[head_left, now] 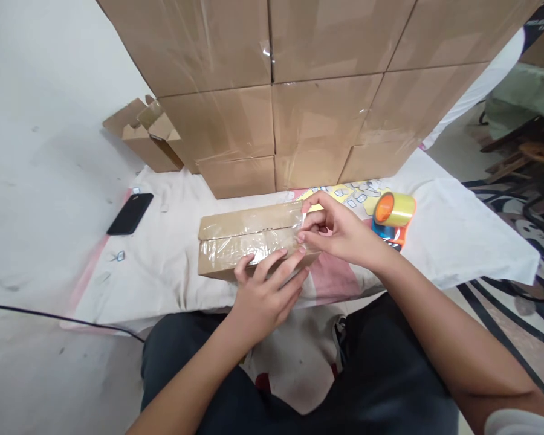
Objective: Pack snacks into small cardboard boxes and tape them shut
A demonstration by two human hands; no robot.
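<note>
Nearest the camera are the person's two legs in dark trousers (390,374), knees apart, with a strip of the white cloth (457,235) showing between them. Just beyond, the left hand (265,293) lies flat with four fingers spread on the near face of one long, flat cardboard box (240,232), which rests on the cloth directly in front of the person; the hand presses rather than clasps, its palm open against the shiny clear tape that wraps the box. The right hand (338,232) is at the box's right end, thumb and fingertips pinched narrowly together on the tape edge there (what exactly sits between them is too small to tell). Just beside that hand, to the right, stands one tape dispenser (392,217) with an orange core, a yellowish roll and a blue and red body, touching neither hand. To the left, well apart from the box, one black phone (130,213) lies face down at the cloth's edge, with a couple of small clips near it. Farther back rises a wall of sealed cartons (308,78), about nine faces visible in three rows, and one small open carton (147,136) with raised flaps sits at its left foot.
</note>
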